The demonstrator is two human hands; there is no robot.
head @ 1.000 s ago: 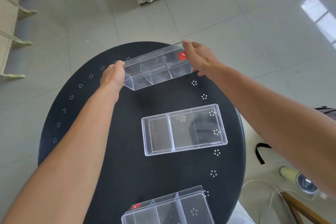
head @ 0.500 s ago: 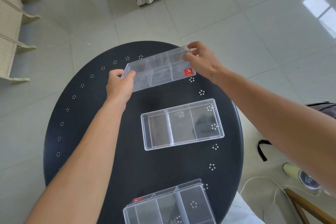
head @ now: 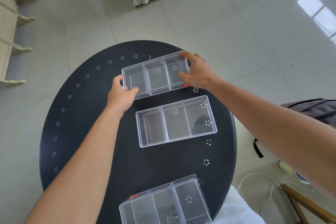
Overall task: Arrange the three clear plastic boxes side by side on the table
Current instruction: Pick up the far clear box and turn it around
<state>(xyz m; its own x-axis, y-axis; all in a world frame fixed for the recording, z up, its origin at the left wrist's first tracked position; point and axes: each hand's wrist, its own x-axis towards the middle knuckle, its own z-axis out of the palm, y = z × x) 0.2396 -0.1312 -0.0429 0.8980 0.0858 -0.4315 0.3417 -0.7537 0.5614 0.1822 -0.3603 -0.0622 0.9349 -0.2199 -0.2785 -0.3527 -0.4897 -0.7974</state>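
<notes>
Round black bench (head: 76, 132), dotted flower marks around its rim. Three clear plastic boxes on it, each split in three compartments, all empty.

Far box (head: 156, 76): at the far edge of the bench, open side up, long axis running left-right, slightly skewed. Red sticker (head: 185, 85) on its near right corner. Can't tell if it sits flat on the bench or is just off it.

Left hand (head: 121, 95) is on the far box's left end: fingers (head: 119, 80) wrapped around the outer wall, thumb hooked over the near left corner. Right hand (head: 197, 72) is on the right end: fingers over the far right corner, thumb on the near right wall. Both hands closed on that box, one per end.

Middle box (head: 176, 121): centre of the bench, just beside the far box with a narrow strip of bench between them, roughly parallel, offset a bit to the right. Nobody touching it.

Near box (head: 163, 203): at the near edge of the bench, well apart from the middle box, red sticker on its far left corner, partly cut off by the frame. Untouched.

Off the bench: pale tiled floor (head: 227, 32), a dark bag (head: 312, 110) and a white cable (head: 254, 176) to the right.
</notes>
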